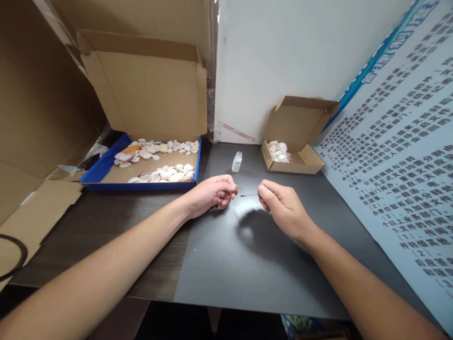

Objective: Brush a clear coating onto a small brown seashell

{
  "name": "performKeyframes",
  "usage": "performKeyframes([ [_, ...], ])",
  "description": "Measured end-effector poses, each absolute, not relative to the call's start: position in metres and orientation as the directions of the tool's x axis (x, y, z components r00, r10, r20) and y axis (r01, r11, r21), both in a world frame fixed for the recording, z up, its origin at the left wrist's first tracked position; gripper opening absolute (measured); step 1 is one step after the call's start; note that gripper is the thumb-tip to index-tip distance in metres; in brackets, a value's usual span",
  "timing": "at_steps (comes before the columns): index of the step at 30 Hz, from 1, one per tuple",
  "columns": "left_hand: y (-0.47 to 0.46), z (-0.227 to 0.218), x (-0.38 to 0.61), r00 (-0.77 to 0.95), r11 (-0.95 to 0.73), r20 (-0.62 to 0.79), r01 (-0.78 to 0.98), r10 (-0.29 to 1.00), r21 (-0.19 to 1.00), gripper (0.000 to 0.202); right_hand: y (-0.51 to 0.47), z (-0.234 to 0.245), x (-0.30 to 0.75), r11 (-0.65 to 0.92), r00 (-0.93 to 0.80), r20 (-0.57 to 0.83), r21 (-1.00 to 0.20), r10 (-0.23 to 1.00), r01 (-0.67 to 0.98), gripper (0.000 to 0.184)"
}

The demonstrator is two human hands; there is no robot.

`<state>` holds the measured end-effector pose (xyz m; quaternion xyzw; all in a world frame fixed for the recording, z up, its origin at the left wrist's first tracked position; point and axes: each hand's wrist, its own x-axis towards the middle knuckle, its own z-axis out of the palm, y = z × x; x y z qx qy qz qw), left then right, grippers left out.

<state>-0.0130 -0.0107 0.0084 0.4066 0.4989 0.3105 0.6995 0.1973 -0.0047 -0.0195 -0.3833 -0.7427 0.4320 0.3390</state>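
Small reddish-brown object, perhaps a shell (236,189), sits at the fingertips of the left hand (214,193), on the wearer's side of the bottle. Mostly covered; its shape cannot be told. Left fingers pinched on it, thumb uppermost, remaining fingers curled under.

Right hand (283,205): nearer the wearer than the bottle and off to its right. Fingers clenched on a small dark piece, largely hidden, its kind unclear. From this grip a thin pale rod with a dark tip (243,196) points left toward the reddish-brown object, tip near it, a narrow gap between.

Landmark, the small clear glass bottle with a printed label (237,164): upright, mouth open, threaded neck exposed. Stands on a dark grey smooth mat (219,264), which covers part of the dark wood-grain surface (106,208).

Left of the bottle: large cardboard box with blue walls (141,186), lid raised. Pale flat shells (170,172) inside in two bands, front and back; one orange piece (130,148) among the rear left ones.

Right of the bottle: small plain brown cardboard box (299,167), lid up, rounded white shells (279,151) heaped at its left end.

Behind the bottle, a white upright panel (283,56). Far right of it, a pale blue printed poster (399,132).
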Motion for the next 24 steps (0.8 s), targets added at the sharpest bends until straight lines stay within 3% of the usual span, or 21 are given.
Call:
performKeyframes([
  [3,-0.0108,0.0087,-0.0127,0.308,0.488,-0.456,-0.031,0.835,0.872,0.015,-0.0046,-0.0194,0.1973,0.321,-0.505,0.182,-0.925,0.843,0.203,0.035],
  [8,-0.0107,0.0096,-0.0118,0.292,0.493,-0.460,-0.046,0.838,0.869,0.016,-0.0041,-0.0189,0.1962,0.356,-0.501,0.174,-0.887,0.848,0.295,0.040],
  [13,-0.0107,0.0108,-0.0113,0.293,0.505,-0.471,-0.053,0.832,0.861,0.015,-0.0052,-0.0193,0.1962,0.337,-0.505,0.188,-0.915,0.843,0.221,0.034],
  [18,-0.0107,0.0123,-0.0107,0.289,0.518,-0.480,-0.068,0.828,0.853,0.016,-0.0051,-0.0203,0.1951,0.356,-0.530,0.150,-0.881,0.835,0.312,0.041],
  [24,-0.0102,0.0112,-0.0113,0.294,0.524,-0.484,-0.072,0.824,0.849,0.013,-0.0079,-0.0188,0.1962,0.363,-0.522,0.201,-0.903,0.829,0.230,0.034],
])
